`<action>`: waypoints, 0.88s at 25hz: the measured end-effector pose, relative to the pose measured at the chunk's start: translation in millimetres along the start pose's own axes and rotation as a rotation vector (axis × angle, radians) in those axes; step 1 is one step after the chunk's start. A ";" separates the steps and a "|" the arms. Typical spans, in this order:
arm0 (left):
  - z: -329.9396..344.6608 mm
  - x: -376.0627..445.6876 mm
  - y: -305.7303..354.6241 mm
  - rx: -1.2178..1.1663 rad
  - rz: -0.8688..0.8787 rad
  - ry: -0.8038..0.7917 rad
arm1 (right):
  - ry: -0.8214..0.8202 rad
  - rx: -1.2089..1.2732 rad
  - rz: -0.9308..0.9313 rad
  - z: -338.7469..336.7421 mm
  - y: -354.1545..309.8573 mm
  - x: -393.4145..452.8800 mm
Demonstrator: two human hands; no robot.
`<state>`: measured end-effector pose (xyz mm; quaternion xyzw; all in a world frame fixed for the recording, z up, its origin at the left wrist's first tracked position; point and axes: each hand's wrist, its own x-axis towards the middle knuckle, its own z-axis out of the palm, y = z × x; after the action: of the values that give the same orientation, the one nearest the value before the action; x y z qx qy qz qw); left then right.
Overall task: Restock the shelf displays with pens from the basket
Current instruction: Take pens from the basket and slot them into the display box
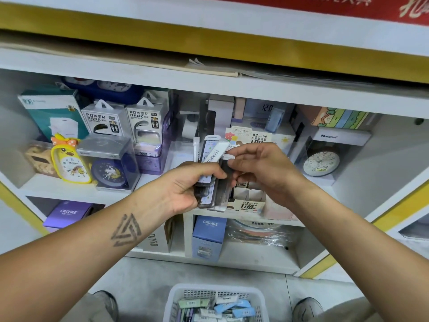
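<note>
Basket (173,298) of white mesh sits on the floor below both hands, nearest the wearer, with packs of pens (222,306) lying loose inside it. Above it, the left hand (185,189) is clamped around a fanned bundle of slim packs (212,173), thumb across their fronts, holding them upright. Just to its right, and touching the bundle, the right hand (260,163) has its fingertips pinched together on the top of one dark pack, seemingly drawing it out of the fan. Directly behind the hands stands a cardboard display box (249,201) marked 0.7 HB, on the middle shelf (69,189); to the left of the left hand are clocks and power bank boxes.

By my reading, the step in hand is sorting one pack from the bundle before placing it. The next move calls for lifting that pack clear and slotting it into a matching compartment of the display behind, while the left hand keeps the rest from slipping.
</note>
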<state>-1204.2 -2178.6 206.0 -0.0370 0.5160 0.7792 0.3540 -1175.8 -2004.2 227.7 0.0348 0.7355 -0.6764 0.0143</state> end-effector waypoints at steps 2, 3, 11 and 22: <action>-2.1 2.3 0.6 -0.026 -0.005 0.026 | 0.056 0.001 -0.016 -8.4 -3.0 1.8; -3.5 3.3 1.3 -0.028 -0.005 0.047 | 0.066 -0.010 -0.032 -13.4 -3.9 2.5; -9.4 7.2 8.1 -0.029 0.027 0.103 | 0.147 -0.316 -0.182 -49.9 -16.1 -2.1; 8.3 8.8 -3.2 0.007 -0.028 -0.013 | 0.226 -0.814 -0.284 -79.6 -10.9 -5.1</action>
<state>-1206.3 -2166.5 203.7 -0.0378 0.5157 0.7727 0.3682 -1169.5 -1926.0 245.6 -0.0013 0.9364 -0.3188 -0.1467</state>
